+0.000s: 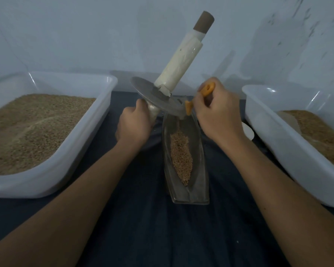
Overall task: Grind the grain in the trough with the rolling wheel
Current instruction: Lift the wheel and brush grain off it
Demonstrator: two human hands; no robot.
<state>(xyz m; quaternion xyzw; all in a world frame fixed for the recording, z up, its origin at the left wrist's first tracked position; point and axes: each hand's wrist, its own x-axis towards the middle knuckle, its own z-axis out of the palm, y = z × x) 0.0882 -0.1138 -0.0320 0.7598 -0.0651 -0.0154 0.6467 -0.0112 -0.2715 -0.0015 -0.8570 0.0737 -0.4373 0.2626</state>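
A narrow boat-shaped metal trough [201, 170] lies on the dark cloth in the middle, with a strip of brown grain [180, 153] along its bottom. The rolling wheel [154, 96], a grey metal disc on a long axle wrapped in cream tape, is tilted up above the trough's far end. My left hand [134, 124] grips the lower axle handle under the disc. My right hand [218, 112] holds an orange tool [207, 89], whose tip touches the disc's edge over the trough.
A large white plastic tub [52, 182] full of grain stands at the left. Another white tub [289, 153] with grain stands at the right. A pale wall rises close behind. Dark cloth [143, 228] covers the table in front.
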